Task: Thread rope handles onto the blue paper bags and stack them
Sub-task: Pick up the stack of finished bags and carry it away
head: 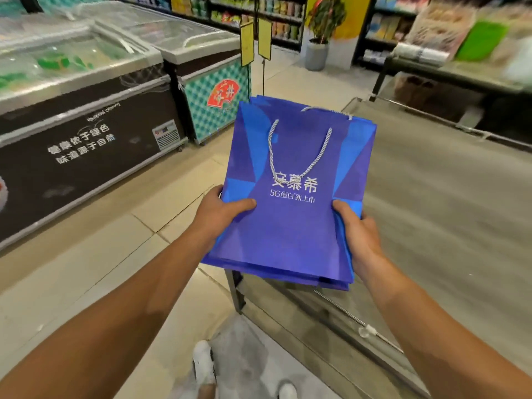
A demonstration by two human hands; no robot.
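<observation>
A flat stack of blue paper bags [293,226] is held out in front of me, above the near left corner of a steel table [431,211]. The top bag shows white lettering, and a silver twisted rope handle [296,156] lies looped on its face. A second rope handle [328,110] peeks over the stack's far edge. My left hand [221,214] grips the stack's left edge, thumb on top. My right hand [359,228] grips the right edge, thumb on top and fingers underneath.
Chest freezers [86,116] line the left side, one with a teal patterned front [213,102]. Two yellow hanging signs [256,41] and a potted plant [319,38] stand beyond the bags. Shelves of goods fill the back. My white shoes [204,361] are on the tiled floor.
</observation>
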